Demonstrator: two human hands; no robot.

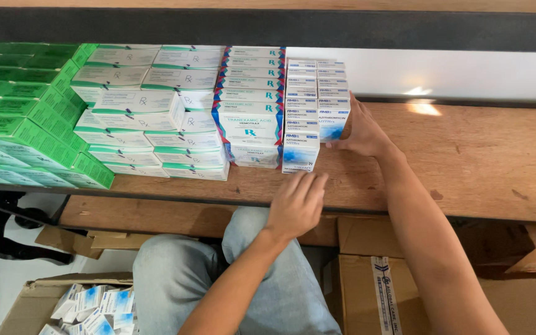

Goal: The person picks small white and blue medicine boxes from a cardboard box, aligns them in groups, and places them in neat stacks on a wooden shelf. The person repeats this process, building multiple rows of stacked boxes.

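In front of me is a brown wooden surface (466,161), worn and scratched, bare along its right half. On its left half stand stacked cartons: green boxes (20,118) at the far left edge, white-and-green boxes (150,111) next to them, then white boxes with red and blue trim (250,105), then small blue-and-white boxes (308,105) nearest the middle. My left hand (297,205) rests on the near edge; my right hand (361,131) touches the small boxes.
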